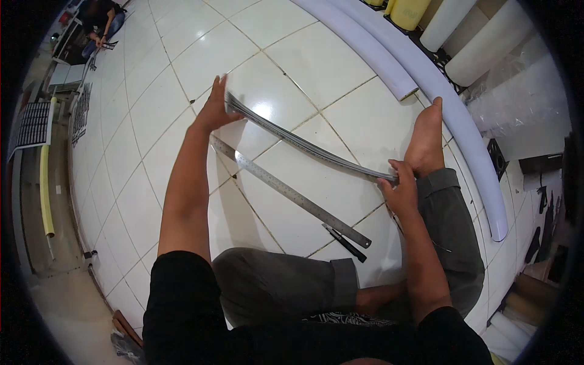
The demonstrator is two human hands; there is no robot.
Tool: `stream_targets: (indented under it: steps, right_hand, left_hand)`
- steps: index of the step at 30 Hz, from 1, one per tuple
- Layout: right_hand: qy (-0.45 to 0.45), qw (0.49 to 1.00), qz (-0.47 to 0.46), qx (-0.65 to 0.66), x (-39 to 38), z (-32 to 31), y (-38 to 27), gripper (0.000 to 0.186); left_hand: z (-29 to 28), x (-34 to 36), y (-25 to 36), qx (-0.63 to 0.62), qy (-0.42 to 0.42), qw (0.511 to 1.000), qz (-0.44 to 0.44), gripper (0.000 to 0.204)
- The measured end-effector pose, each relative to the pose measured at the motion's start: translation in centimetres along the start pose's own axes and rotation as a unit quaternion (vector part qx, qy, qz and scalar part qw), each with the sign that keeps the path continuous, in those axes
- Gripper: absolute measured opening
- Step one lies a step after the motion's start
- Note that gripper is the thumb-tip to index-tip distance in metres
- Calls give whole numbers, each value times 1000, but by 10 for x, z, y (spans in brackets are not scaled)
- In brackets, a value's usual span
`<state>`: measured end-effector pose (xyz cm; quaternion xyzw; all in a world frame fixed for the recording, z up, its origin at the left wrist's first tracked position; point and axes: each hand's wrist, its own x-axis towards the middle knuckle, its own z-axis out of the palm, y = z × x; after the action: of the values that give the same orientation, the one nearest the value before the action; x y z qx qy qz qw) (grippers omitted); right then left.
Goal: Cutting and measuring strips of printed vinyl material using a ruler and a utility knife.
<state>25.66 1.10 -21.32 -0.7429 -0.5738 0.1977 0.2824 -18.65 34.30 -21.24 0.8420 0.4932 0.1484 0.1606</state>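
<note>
A long, thin bundle of grey and dark strips (310,148) spans between my two hands above the tiled floor. My left hand (214,114) has its far end between the thumb and nearly straight fingers; that end is blurred. Around the near right end, the thumb and fingers of my right hand (401,190) are closed, beside my bare foot (427,143). Nearer to me, a steel ruler (292,193) lies slanting on the floor. A black cutter knife (345,243) rests beside the ruler's near right end, with its tip pointing away from me.
Long white rolls (371,55) curve along the right, with upright rolls (450,21) behind them. More dark strips (82,114) lie at the far left. Another person (100,27) sits at the far upper left, holding dark strips. My crossed legs (280,283) frame the near floor.
</note>
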Motion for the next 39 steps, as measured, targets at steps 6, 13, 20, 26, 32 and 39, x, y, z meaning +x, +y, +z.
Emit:
stream_targets:
  steps: [6,13,20,26,32,39]
  right_hand:
    - [69,987,57,131,-15,21,16,70]
    - [193,957,98,193,-20,62,-19,61]
    - [179,965,59,184,-31,77,-35,68]
    - [154,955,45,249,-37,69,-24,82]
    - [120,980,33,157,-42,46,-17,93]
    - [108,988,16,113,-43,47,-17,94]
  left_hand:
    - [-2,26,-6,-75,-85,993,-44,141]
    - [13,7,-2,-70,-5,996,-49,121]
    - [25,-6,0,-84,36,995,-38,101]
    - [26,-8,6,-51,32,998,-17,96]
    - [20,-4,12,-33,51,998,34,99]
    - [22,-7,13,-124,-1,991,-54,102]
